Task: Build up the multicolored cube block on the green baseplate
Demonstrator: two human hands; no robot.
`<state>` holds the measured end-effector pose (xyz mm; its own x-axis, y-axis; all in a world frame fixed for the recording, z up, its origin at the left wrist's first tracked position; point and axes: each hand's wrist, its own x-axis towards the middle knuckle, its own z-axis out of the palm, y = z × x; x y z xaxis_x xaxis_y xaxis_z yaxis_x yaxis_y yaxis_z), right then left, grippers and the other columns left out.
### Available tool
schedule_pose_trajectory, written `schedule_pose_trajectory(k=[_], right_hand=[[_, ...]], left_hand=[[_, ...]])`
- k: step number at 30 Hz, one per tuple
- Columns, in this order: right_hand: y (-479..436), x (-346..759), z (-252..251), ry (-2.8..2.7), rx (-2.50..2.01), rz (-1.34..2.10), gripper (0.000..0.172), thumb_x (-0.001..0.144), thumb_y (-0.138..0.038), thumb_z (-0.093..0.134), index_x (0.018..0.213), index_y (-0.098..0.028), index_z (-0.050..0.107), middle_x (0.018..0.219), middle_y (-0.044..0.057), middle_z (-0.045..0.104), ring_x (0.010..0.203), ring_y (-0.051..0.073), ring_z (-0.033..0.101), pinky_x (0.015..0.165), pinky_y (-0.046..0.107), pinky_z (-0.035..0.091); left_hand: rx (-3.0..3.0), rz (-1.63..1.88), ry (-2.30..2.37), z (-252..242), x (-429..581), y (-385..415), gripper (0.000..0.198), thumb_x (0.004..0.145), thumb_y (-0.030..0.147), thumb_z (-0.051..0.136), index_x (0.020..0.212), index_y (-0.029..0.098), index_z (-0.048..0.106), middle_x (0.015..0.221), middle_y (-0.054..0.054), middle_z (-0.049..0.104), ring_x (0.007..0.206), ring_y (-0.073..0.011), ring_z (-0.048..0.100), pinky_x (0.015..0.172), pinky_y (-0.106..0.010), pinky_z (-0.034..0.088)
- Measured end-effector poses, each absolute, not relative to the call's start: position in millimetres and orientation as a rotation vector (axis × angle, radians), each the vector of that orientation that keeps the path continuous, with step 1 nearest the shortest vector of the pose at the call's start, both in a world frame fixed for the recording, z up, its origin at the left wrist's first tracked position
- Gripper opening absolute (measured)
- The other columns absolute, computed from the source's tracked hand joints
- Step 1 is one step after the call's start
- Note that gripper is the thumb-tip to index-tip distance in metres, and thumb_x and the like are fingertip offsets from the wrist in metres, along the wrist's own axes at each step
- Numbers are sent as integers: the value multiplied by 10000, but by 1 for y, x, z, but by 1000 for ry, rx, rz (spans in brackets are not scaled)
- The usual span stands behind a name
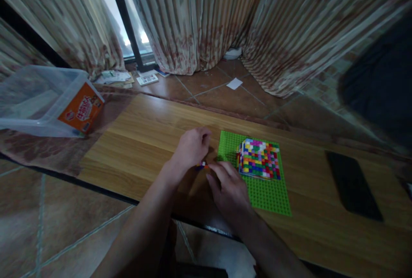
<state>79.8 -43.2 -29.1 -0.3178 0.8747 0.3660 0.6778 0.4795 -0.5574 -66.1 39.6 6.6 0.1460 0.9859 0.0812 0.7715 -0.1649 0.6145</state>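
My left hand [193, 147] is over the wooden table, its fingers curled inward and pressed together; anything between them is hidden. Just below those fingers lie a few tiny toy building bricks [203, 164], one white and others dark blue and orange, partly covered by the hands. My right hand [230, 185] reaches in from the right, index fingertip at the small bricks and thumb apart from it. Beside it is a green studded baseplate [270, 198], bearing a block built of many multicoloured bricks [260, 158].
A clear plastic bin [41, 115] with an orange label stands at the table's left end. On the right lies a dark flat rectangular object [352, 183]. Curtains [199, 20] hang behind the table [135, 140], and papers [114, 77] lie near the window.
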Motion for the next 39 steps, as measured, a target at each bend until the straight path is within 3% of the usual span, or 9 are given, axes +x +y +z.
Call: schedule_pose_trajectory(k=[8, 20, 28, 33, 39], right_hand=[[-34, 74, -37, -2128, -1350, 375, 217, 963, -244, 514, 1129, -199, 645, 1019, 98, 658, 959, 251, 624, 827, 399, 527], [-35, 75, -39, -2072, -1279, 398, 198, 977, -216, 489, 905, -217, 674, 872, 57, 679, 841, 198, 636, 774, 338, 512], [-42, 77, -22, -2027, -1024, 598, 212, 987, -194, 439, 968, -208, 650, 822, 43, 680, 765, 156, 648, 702, 276, 531], [-48, 81, -4, -2021, -886, 625, 244, 991, -167, 429, 1079, -206, 652, 898, 55, 712, 823, 155, 673, 723, 278, 559], [-40, 121, 27, -1862, -1093, 369, 196, 944, -155, 560, 1056, -267, 675, 953, -2, 751, 882, 141, 703, 789, 262, 562]], left_hand=[[2000, 661, 1696, 5, -67, 39, 265, 889, 152, 457, 906, 165, 721, 857, -67, 737, 766, -178, 660, 706, -271, 476], [2002, 660, 1709, 4, -68, 41, 256, 897, 173, 466, 918, 181, 721, 871, -64, 744, 779, -173, 673, 725, -260, 499], [2012, 628, 1735, 4, -67, 42, 252, 907, 179, 466, 929, 180, 717, 888, -67, 754, 790, -181, 686, 724, -262, 491], [2013, 618, 1738, 3, -68, 43, 234, 897, 184, 480, 902, 188, 714, 888, -65, 755, 792, -182, 690, 725, -265, 492], [2032, 595, 1717, 3, -67, 44, 258, 901, 180, 467, 960, 177, 718, 975, -93, 756, 892, -214, 702, 805, -291, 510]])
